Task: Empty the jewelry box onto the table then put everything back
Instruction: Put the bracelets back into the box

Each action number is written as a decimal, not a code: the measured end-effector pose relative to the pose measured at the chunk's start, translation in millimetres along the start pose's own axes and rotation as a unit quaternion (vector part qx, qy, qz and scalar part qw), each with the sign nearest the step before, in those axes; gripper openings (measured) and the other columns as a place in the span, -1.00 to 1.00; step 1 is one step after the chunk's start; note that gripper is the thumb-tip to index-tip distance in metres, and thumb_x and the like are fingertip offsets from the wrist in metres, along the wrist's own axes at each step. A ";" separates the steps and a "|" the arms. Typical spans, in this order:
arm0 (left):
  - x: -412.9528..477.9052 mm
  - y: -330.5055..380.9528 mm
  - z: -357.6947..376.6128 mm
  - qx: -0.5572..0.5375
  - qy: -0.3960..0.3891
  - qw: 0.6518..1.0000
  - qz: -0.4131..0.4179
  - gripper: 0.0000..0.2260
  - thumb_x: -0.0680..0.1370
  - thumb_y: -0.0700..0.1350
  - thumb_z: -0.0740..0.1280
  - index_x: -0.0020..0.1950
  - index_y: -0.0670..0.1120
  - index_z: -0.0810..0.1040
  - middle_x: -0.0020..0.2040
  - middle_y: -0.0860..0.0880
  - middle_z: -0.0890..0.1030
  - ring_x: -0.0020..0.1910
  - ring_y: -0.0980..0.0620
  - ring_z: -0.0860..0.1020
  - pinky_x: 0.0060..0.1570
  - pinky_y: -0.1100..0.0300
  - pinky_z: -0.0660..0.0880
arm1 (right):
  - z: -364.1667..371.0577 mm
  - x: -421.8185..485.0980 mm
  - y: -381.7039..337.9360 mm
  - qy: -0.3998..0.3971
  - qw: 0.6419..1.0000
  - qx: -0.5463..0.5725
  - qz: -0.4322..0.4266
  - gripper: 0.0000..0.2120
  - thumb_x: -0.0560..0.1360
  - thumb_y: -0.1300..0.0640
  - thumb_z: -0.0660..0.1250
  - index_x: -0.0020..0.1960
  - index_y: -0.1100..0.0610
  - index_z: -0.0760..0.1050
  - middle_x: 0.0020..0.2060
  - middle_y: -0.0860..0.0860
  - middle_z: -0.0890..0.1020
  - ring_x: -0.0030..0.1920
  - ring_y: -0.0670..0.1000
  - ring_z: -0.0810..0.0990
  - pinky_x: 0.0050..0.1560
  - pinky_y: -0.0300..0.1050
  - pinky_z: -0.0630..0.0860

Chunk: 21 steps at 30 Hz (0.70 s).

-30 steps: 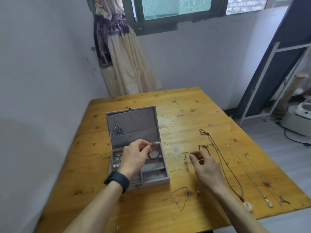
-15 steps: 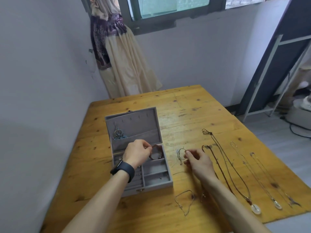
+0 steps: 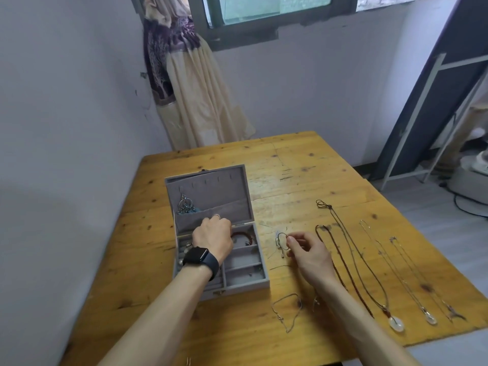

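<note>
At the near edge of the wooden table (image 3: 303,167), toward 7 o'clock from its middle, a tiny metal piece (image 3: 188,361) is cut off by the frame and unidentifiable. Farther in, at 6 o'clock, a thin chain (image 3: 280,318) lies in a loose loop; beside it a small item (image 3: 315,301) is half hidden by the right forearm. The right hand (image 3: 307,250) sits near the table's middle, thumb and forefinger pinching a fine wire bracelet (image 3: 281,236); whether it clears the wood is unclear. At 9 o'clock from that hand the grey jewelry box (image 3: 245,282) stands open, lid (image 3: 211,186) tilted back. The left hand (image 3: 212,240), a dark watch (image 3: 199,256) on its wrist, hangs over the rear compartments with fingers curled under and hidden by its own back, so I cannot tell whether they hold anything. A red bracelet (image 3: 241,234) lies in the rear compartment at that hand's 3 o'clock, its left end hidden beneath it. Silver-blue earrings (image 3: 184,206) poke from the lid's pocket. At the table's 3 o'clock lie a braided cord (image 3: 318,231), a dark-cord necklace (image 3: 396,323) with a white pendant, and two fine chains (image 3: 431,318) whose links barely show. Beyond, at 12 o'clock, a tied curtain (image 3: 195,101) hangs under a window (image 3: 264,11) cropped by the top edge.
</note>
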<state>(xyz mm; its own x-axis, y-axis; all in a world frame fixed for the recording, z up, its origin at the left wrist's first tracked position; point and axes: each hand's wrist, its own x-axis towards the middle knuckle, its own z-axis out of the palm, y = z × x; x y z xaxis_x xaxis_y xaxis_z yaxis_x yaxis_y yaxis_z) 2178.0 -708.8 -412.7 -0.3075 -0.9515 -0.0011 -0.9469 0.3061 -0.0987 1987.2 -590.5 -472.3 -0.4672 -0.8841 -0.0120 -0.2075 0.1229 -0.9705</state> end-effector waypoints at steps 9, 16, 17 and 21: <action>-36.6 -42.1 -4.2 -0.205 0.143 0.968 0.029 -0.82 0.58 0.02 0.30 0.14 0.09 0.63 0.08 0.07 0.56 0.07 0.06 0.49 -0.03 0.09 0.53 | 0.8 -1.4 -5.6 -0.002 1.000 -0.007 -0.002 -0.93 0.56 -0.02 0.38 0.01 -0.19 0.60 -0.06 -0.12 0.69 -0.10 -0.14 0.67 -0.01 -0.03 0.65; -92.2 -119.1 49.3 -0.317 0.181 0.923 -0.126 -0.66 0.63 -0.04 0.26 0.41 0.03 0.47 0.37 -0.04 0.49 0.33 -0.07 0.42 0.24 0.01 0.43 | 14.0 -3.4 -32.4 -0.003 0.999 -0.023 -0.046 -0.87 0.57 0.00 0.37 0.10 -0.07 0.64 -0.11 -0.14 0.71 -0.11 -0.17 0.66 -0.03 -0.11 0.63; -96.6 -129.5 56.3 -0.290 0.163 0.932 -0.146 -0.63 0.64 -0.02 0.22 0.45 0.03 0.43 0.41 -0.05 0.47 0.38 -0.09 0.39 0.30 -0.02 0.40 | 19.1 -3.1 -38.8 -0.005 0.998 -0.027 -0.055 -0.86 0.57 -0.01 0.37 0.10 -0.07 0.64 -0.11 -0.14 0.71 -0.12 -0.20 0.65 -0.04 -0.15 0.62; -105.9 -145.9 81.7 -0.161 0.071 0.973 -0.151 -0.54 0.67 0.16 0.03 0.57 0.11 0.26 0.57 -0.01 0.26 0.57 -0.04 0.15 0.52 -0.07 0.10 | 46.4 2.2 -60.4 -0.036 0.996 -0.050 -0.072 -0.94 0.56 -0.01 0.39 -0.01 -0.15 0.63 -0.16 -0.19 0.71 -0.12 -0.22 0.65 -0.08 -0.23 0.59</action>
<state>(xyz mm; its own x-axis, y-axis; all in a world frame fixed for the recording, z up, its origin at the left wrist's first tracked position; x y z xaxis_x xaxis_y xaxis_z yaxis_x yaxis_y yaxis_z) 2356.4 -655.2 -479.5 0.0006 -0.9928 0.1194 -0.9692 0.0288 0.2444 2038.7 -620.8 -424.9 -0.3650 -0.9250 0.1051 -0.3542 0.0335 -0.9346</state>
